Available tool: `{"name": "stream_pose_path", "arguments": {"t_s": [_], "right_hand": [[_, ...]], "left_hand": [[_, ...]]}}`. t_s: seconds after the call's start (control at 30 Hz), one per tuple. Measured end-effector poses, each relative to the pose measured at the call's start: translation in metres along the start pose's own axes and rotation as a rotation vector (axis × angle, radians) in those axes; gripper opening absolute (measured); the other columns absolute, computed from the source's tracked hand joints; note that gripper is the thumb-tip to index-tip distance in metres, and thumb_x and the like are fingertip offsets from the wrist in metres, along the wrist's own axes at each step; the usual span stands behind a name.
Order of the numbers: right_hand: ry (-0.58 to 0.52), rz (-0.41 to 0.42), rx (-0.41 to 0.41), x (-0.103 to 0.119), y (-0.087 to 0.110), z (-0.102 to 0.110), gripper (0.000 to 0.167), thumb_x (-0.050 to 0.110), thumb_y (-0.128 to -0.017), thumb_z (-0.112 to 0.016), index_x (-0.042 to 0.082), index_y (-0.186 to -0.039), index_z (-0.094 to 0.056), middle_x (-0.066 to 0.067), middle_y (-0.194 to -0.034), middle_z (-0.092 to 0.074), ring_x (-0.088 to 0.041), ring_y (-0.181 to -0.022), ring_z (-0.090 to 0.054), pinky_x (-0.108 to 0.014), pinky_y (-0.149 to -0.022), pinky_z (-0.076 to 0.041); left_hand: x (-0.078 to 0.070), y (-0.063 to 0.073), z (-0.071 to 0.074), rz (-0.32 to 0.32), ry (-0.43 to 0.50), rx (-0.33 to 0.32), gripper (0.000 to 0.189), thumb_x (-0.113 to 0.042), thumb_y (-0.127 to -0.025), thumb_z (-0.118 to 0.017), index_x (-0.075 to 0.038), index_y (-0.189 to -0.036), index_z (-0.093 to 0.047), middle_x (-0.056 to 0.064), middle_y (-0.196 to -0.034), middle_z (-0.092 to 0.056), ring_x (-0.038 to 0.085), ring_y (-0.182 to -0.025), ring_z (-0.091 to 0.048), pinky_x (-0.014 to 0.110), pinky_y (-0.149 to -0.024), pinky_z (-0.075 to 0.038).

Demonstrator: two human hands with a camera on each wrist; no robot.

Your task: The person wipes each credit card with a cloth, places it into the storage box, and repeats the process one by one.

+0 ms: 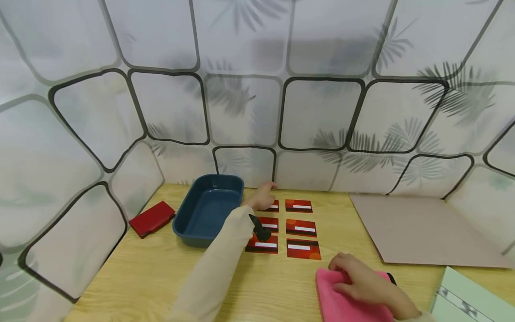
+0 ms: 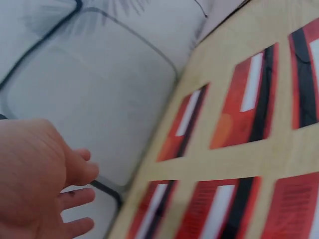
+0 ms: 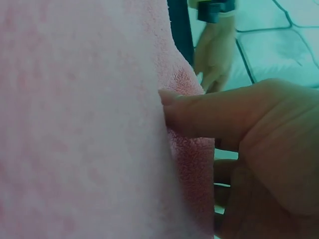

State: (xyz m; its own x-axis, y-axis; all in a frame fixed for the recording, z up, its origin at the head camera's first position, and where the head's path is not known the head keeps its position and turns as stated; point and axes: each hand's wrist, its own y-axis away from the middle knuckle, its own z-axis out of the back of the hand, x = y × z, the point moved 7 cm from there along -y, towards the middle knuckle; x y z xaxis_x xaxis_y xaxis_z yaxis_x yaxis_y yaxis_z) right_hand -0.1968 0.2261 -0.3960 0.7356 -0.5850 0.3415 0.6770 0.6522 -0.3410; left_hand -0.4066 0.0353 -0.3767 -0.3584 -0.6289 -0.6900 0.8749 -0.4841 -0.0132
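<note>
The right hand pinches the pink cloth by its edge, at the near side of the table; the cloth should be soft and light, best taken at this edge; the left hand, fingers loosely extended, holds nothing, near the red cards.

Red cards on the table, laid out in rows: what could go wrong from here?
The left grip reaches out by the red cards, so the sleeve might brush some out of line. The right grip holds a pink cloth close to the front-right card, so a forward sweep could shift it. The sleeve also crosses in front of the blue tray in the head view and might bump it.
</note>
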Motion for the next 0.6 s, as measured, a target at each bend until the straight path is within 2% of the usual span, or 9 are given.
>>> {"name": "stream_pose_path", "arguments": {"t_s": [0.1,0.2,0.23,0.37,0.47,0.6], "right_hand": [[-0.036,-0.004,-0.023,-0.001,0.003,-0.002,0.03,0.009,-0.076,-0.078,0.02,-0.092,-0.055,0.013,-0.092,-0.049,0.002,-0.085,-0.042,-0.021,-0.068,-0.039],[-0.089,0.009,-0.043,-0.001,0.005,-0.004,0.028,0.01,-0.077,-0.077,0.02,-0.093,-0.056,0.012,-0.093,-0.052,0.0,-0.085,-0.044,-0.021,-0.069,-0.04],[-0.112,0.009,-0.045,-0.002,0.005,-0.005,0.028,0.01,-0.078,-0.077,0.02,-0.093,-0.056,0.011,-0.094,-0.053,-0.001,-0.086,-0.046,-0.02,-0.07,-0.041],[-0.212,-0.041,-0.011,-0.01,0.009,-0.007,0.023,0.014,-0.084,-0.074,0.021,-0.096,-0.055,0.007,-0.1,-0.054,-0.002,-0.091,-0.047,-0.02,-0.073,-0.041],[-0.262,-0.083,0.015,-0.016,0.011,-0.007,0.021,0.017,-0.087,-0.071,0.022,-0.098,-0.054,0.005,-0.104,-0.053,-0.003,-0.096,-0.046,-0.02,-0.075,-0.041],[-0.273,-0.104,0.018,-0.02,0.012,-0.006,0.019,0.018,-0.088,-0.07,0.021,-0.098,-0.054,0.002,-0.106,-0.053,-0.003,-0.098,-0.046,-0.021,-0.077,-0.042]], "left_hand": [[0.006,0.002,-0.009,0.027,0.084,-0.034,0.046,0.009,-0.091,-0.042,0.006,-0.137,-0.044,0.022,-0.143,-0.042,0.033,-0.131,-0.041,0.041,-0.105,-0.039],[0.01,0.007,-0.015,0.008,0.151,-0.065,0.043,0.008,-0.092,-0.047,0.004,-0.134,-0.046,0.021,-0.141,-0.045,0.034,-0.128,-0.044,0.043,-0.102,-0.042],[0.011,0.008,-0.017,-0.005,0.17,-0.077,0.042,0.008,-0.091,-0.05,0.004,-0.133,-0.047,0.021,-0.14,-0.046,0.036,-0.13,-0.043,0.045,-0.105,-0.041],[0.015,0.009,-0.023,-0.029,0.204,-0.111,0.045,0.006,-0.087,-0.06,0.006,-0.131,-0.048,0.023,-0.138,-0.048,0.039,-0.129,-0.044,0.05,-0.106,-0.04],[0.02,0.008,-0.023,-0.003,0.167,-0.155,0.046,0.002,-0.085,-0.064,0.003,-0.129,-0.051,0.021,-0.135,-0.052,0.038,-0.126,-0.047,0.05,-0.107,-0.037],[0.023,0.004,-0.023,0.001,0.04,-0.183,0.051,-0.004,-0.081,-0.064,0.002,-0.13,-0.05,0.018,-0.132,-0.057,0.036,-0.123,-0.05,0.052,-0.109,-0.029]]}}
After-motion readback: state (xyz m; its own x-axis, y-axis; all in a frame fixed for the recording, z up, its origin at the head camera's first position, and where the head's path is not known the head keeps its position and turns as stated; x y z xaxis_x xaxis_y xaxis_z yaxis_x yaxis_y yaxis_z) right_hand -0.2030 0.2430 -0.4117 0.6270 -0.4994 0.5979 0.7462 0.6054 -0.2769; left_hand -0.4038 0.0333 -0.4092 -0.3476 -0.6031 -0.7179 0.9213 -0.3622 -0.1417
